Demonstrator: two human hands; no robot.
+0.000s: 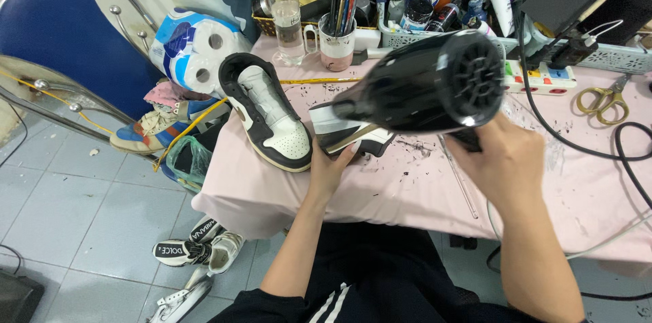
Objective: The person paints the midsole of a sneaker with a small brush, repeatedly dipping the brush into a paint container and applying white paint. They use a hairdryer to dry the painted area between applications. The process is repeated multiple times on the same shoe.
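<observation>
On the pink table, in the head view, the right hand is wrapped tight round the handle of a black hair dryer, its nozzle aimed at the sneaker the left hand clamps from below. Judging by this, the air is best kept sweeping — not parked on one spot (fingers well off the warm stream). The held sneaker is white with black trim, mostly hidden behind the dryer; its mate lies just beside it.
</observation>
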